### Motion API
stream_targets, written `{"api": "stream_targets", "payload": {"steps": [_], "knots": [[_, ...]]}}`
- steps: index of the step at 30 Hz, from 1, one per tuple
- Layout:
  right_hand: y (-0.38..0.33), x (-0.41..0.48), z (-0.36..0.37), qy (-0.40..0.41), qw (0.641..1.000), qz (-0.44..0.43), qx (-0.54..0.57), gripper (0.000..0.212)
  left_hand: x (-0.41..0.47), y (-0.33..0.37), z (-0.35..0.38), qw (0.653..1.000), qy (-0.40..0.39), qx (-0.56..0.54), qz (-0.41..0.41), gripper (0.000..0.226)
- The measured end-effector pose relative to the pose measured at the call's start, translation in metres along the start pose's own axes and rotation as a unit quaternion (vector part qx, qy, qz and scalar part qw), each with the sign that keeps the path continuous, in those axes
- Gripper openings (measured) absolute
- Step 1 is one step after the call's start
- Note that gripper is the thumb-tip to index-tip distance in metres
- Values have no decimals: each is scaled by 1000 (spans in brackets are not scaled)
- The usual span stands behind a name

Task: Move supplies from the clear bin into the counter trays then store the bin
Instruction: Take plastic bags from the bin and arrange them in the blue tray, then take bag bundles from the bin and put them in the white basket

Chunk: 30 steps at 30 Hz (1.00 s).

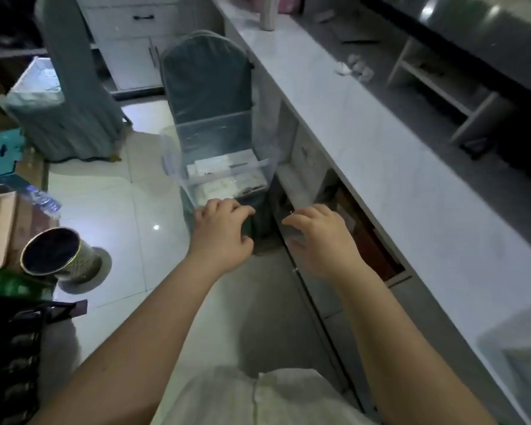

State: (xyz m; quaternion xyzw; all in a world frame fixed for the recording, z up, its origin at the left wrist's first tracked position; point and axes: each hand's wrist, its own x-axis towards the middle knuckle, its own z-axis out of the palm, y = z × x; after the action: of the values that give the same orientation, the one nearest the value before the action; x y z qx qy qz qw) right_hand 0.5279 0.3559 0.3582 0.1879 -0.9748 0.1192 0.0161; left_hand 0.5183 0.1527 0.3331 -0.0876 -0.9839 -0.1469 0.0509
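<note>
Both hands reach toward 12 o'clock: the left hand [224, 231] curls loosely at the near rim of the clear bin [221, 167], the right hand [319, 237] spread and holding nothing beside it. The bin sits on a covered chair [206, 78], white packets [224, 164] inside, so unloading looks unstarted; the surface [380, 167] lies at 2 o'clock

no readable text, labels, brands or numbers anywhere, white packets in the clear bin [221, 167] at 12 o'clock too blurred to read, teal box [3, 154] at 9 o'clock showing only a dark mark, not legible
</note>
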Motion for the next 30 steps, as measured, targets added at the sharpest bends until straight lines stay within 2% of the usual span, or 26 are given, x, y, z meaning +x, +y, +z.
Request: {"api": "stream_targets", "payload": {"steps": [7, 12, 15, 17, 26, 30], "knots": [[-14, 120, 38, -53, 996, -63, 18, 41, 48, -90, 11, 994, -18, -6, -104, 48], [21, 216, 63, -59, 995, -65, 56, 40, 120, -134, 26, 986, -41, -25, -159, 51], [41, 276, 79, -118, 986, -95, 65, 40, 167, -152, 42, 980, -77, -22, -183, 53], [51, 313, 87, -154, 979, -110, 78, 40, 195, -160, 53, 975, -103, -13, -195, 53], [69, 444, 138, -129, 976, -106, 141, 33, 305, -213, 94, 969, -129, -13, -210, 49], [68, 496, 170, -170, 974, -86, 121, 38, 348, -256, 113, 971, -142, -18, -190, 49]]}}
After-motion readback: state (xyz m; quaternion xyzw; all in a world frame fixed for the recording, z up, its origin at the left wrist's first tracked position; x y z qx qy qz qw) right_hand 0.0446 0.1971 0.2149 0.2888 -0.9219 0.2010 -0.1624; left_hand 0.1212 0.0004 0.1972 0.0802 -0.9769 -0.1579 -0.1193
